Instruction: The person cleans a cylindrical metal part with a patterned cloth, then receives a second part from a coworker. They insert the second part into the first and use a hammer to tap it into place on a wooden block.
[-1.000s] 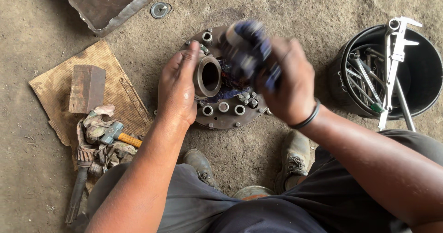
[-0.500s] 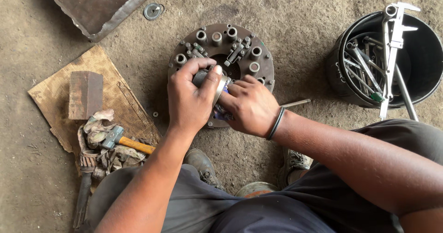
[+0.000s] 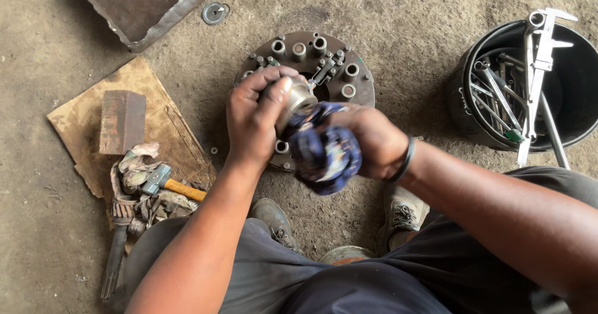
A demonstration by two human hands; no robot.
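Fingers of the left hand point(image 3: 255, 118) are wrapped around a short grey metal sleeve point(image 3: 294, 102), a hollow cylindrical part held tilted with its open end towards the right. The right hand point(image 3: 367, 141) is closed on a crumpled dark blue patterned rag point(image 3: 324, 152), which is pressed against the open end of the sleeve; a dark band circles that wrist. Both hands hover just above a round, rusty brown metal plate point(image 3: 349, 71) lying flat on the dirt floor point(image 3: 405, 15), its face studded with short cylindrical bosses and small bolts around a central opening.

Below the hands, the person's grey trousers and two worn shoes show, one shoe on either side of the plate's near edge. To the left lies a flat piece of brown cardboard point(image 3: 156, 96), and on it stands a rusty rectangular metal block point(image 3: 121, 121). At the cardboard's near edge sits a heap of dirty cloth scraps with a small hammer with an orange handle point(image 3: 171, 184) resting on top, and a wire brush point(image 3: 117, 252) lies just beside the heap.

At the top left, a dark sheet-metal panel point(image 3: 143, 3) lies on the floor, with a small round metal washer point(image 3: 215, 13) near its corner. Well apart on the right stands a black round bucket point(image 3: 576, 90) holding wrenches and long steel tools, and a steel vernier caliper point(image 3: 541, 59) rests across its rim.
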